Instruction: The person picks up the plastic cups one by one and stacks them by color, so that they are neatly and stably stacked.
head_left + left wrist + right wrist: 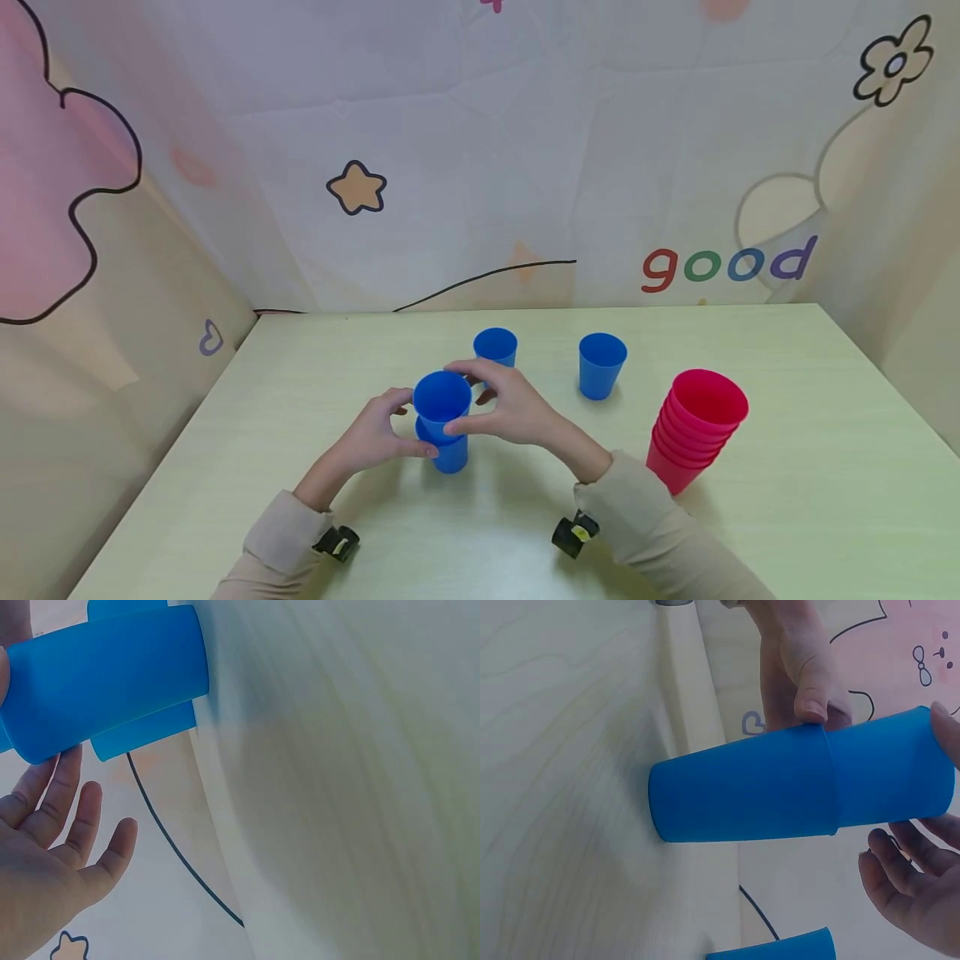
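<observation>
Two blue cups are stacked in front of me, an upper blue cup (441,398) standing partly inside a lower blue cup (452,457). My left hand (378,435) holds the lower cup near its rim, thumb in front. In the right wrist view the left thumb (811,705) touches that rim. From the other side, my right hand (508,404) grips the upper cup between thumb and fingers. The lower cup's base (658,802) meets the table. Part of the left fingers is hidden behind the cups in the head view.
Just behind my right hand stands another blue cup (496,343), and a further blue cup (601,367) is to its right. A leaning-looking stack of several nested red cups (697,429) stands beside my right forearm. A printed cloth (480,167) backs the pale table (825,500).
</observation>
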Demonstrator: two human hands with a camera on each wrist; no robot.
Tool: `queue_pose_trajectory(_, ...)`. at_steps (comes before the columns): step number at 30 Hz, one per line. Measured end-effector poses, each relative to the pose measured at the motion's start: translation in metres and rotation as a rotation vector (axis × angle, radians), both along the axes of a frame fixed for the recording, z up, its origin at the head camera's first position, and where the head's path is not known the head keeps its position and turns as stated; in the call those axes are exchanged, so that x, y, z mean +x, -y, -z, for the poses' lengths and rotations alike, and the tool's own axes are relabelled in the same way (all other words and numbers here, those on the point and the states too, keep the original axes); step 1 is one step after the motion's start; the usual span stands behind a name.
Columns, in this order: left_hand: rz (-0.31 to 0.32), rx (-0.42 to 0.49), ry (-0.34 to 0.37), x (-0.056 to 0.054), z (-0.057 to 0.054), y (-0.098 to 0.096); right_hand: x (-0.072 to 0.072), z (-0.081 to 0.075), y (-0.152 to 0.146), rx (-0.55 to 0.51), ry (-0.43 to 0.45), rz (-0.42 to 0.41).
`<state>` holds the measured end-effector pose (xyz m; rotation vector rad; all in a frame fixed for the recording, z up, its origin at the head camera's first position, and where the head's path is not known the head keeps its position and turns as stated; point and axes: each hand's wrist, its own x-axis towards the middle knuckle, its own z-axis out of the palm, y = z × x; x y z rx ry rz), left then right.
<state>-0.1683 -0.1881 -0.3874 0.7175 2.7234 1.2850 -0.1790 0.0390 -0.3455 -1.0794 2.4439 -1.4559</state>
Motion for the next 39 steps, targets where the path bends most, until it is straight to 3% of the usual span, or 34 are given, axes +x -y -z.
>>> queue_pose_trajectory(8, -0.012, -0.013, 0.001, 0.001, -0.001, -0.001, -0.010, 0.007, 0.000, 0.034, 0.033, -0.075)
queue_pose_trajectory(18, -0.015, -0.002, -0.014, 0.001, -0.002, -0.001, -0.016, 0.016, -0.001, 0.082, 0.069, -0.106)
queue_pose_trajectory(28, -0.007, 0.015, -0.005, 0.000, 0.001, 0.000, -0.017, 0.025, 0.003, 0.146, 0.061, -0.104)
queue_pose_trajectory(39, -0.029, -0.003, 0.022, 0.001, 0.000, -0.002, -0.018, 0.019, -0.003, 0.124, 0.054, -0.069)
